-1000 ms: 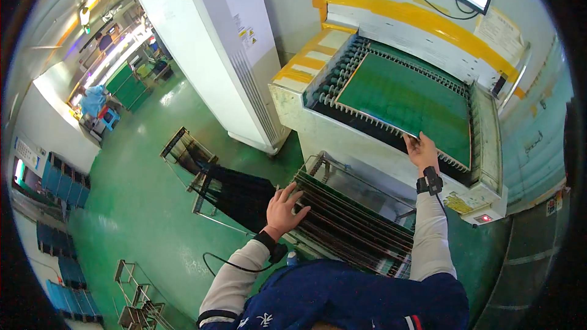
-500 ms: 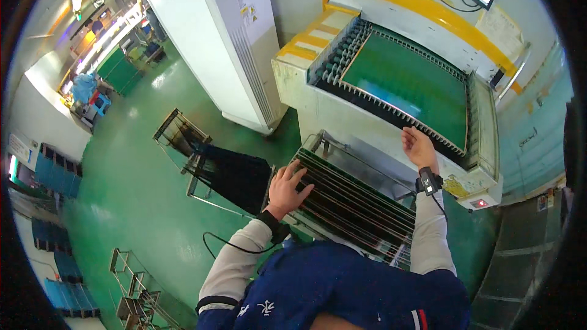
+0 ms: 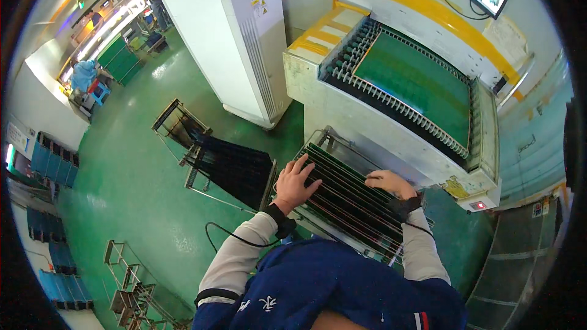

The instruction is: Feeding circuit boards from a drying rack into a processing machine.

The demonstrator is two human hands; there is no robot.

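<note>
Both hands lay flat, fingers spread, clamped on nothing; left hand [image 3: 296,181] and right hand [image 3: 387,182] rested atop the rack of green boards [image 3: 348,198], directly before the person; board edges ran hand to hand.

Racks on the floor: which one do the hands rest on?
The rack of green boards beside the machine; both hands touch it, while the dark rack stands untouched.

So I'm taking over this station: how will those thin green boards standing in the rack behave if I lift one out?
The green boards look like thin, wide sheets standing on edge, so one probably flexes a little and feels light. Their bare faces look smooth, so likely slippery. Both hands, left hand and right hand, rest on their top edges, which suggests edge handling.
</note>
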